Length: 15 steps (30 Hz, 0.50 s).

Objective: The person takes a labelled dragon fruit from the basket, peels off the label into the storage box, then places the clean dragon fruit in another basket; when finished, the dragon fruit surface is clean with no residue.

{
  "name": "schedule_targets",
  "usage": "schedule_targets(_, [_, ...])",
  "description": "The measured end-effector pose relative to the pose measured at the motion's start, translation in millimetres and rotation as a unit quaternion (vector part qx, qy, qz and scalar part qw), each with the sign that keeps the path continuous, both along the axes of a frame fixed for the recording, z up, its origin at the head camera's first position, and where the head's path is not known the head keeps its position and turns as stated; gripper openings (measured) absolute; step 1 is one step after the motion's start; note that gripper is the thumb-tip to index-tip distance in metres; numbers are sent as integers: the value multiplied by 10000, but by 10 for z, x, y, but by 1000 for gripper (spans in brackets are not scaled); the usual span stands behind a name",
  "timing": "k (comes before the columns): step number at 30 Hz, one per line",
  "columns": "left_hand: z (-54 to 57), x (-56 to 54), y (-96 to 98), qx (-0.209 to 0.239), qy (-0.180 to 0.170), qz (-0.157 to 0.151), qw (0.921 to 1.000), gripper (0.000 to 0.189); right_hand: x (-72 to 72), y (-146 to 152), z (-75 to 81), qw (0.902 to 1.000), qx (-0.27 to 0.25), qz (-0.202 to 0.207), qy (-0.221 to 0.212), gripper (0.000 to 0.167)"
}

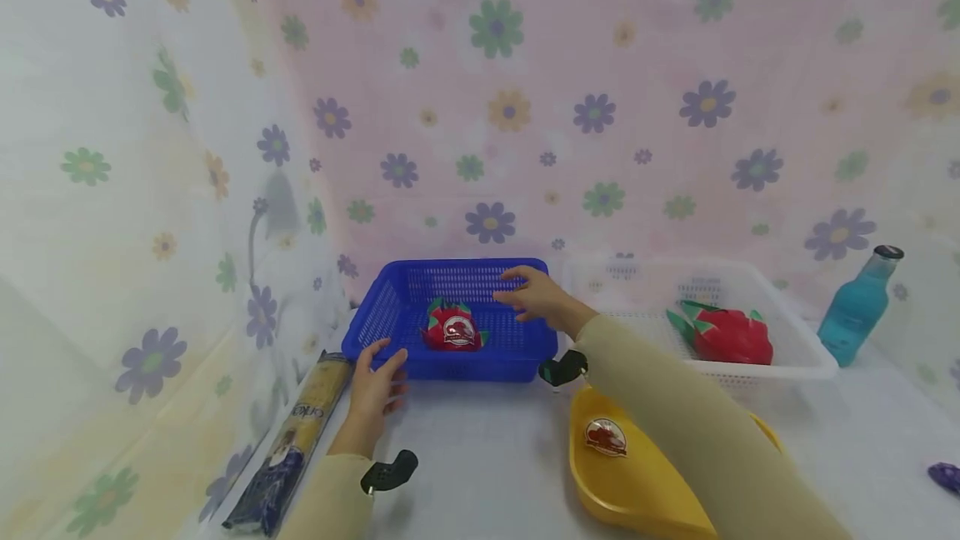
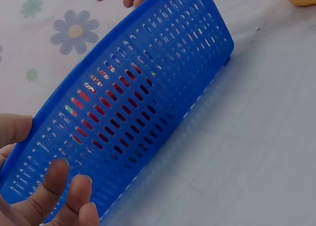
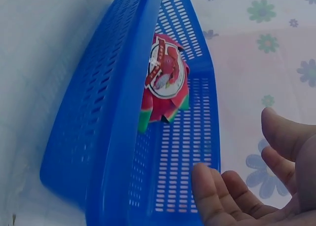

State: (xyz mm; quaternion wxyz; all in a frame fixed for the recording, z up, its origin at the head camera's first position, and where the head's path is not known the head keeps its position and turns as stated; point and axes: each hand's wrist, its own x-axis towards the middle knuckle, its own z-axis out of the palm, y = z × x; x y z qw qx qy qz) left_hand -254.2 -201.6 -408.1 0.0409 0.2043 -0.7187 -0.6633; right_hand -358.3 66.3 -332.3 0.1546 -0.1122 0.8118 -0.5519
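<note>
A blue slotted plastic basket (image 1: 487,370) stands against the back cloth, and a red dragon fruit (image 1: 442,342) with green leaf tips and a round sticker lies inside it. My left hand (image 1: 369,398) is at the basket's front left corner, fingers spread and slightly bent. In the left wrist view its thumb comes close to the blue rim (image 2: 61,90); whether it touches is unclear. Over the right end of the same basket hovers my right hand (image 1: 542,298), fingers loosely bent and nothing in them. The right wrist view shows those fingers (image 3: 210,194) beside the rim.
To the right, a white basket (image 1: 813,363) holds another red dragon fruit (image 1: 731,338). Beside it stands a bottle of blue liquid (image 1: 855,311). A yellow plastic container (image 1: 622,482) lies partly under my right forearm. A spaghetti packet (image 1: 303,419) lies at left, a purple object (image 1: 947,476) far right.
</note>
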Motion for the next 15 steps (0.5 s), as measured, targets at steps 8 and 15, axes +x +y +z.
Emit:
schedule_targets(8, [-45, -13, -1, -83, 23, 151, 9998, 59, -29, -262, -182, 9992, -206, 20, -350, 62])
schedule_targets(15, [-57, -43, 8, -80, 53, 164, 9998, 59, -82, -378, -348, 9965, -365, -59, -753, 66])
